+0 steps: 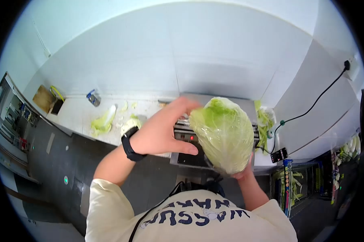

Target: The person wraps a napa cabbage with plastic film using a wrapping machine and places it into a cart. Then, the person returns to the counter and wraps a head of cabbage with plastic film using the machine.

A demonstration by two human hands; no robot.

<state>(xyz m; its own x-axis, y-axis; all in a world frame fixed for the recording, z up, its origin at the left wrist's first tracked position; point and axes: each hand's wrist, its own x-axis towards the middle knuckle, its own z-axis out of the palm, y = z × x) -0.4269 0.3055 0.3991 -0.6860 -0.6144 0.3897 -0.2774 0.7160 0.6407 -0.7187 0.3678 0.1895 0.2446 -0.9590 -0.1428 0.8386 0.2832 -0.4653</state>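
A large pale green cabbage (pixel 226 137), wrapped in clear shiny film, is held up in front of my chest. My right hand (pixel 245 168) supports it from below on the right side, with most of its fingers hidden behind the cabbage. My left hand (pixel 166 127), wearing a black watch on the wrist, is beside the cabbage's left side, its thumb and fingers spread apart and nothing between them. Behind and below the cabbage is a metal machine (pixel 183 158) with a small red light, partly covered by the cabbage.
Loose cabbage leaves (pixel 104 122) and scraps lie on the white counter (pixel 77 115) at left, near a blue-labelled container (pixel 93 99). Green trimmings (pixel 263 121) fill a spot right of the machine. A black cable (pixel 311 107), a phone (pixel 279 155) and a crate (pixel 297 185) are at right.
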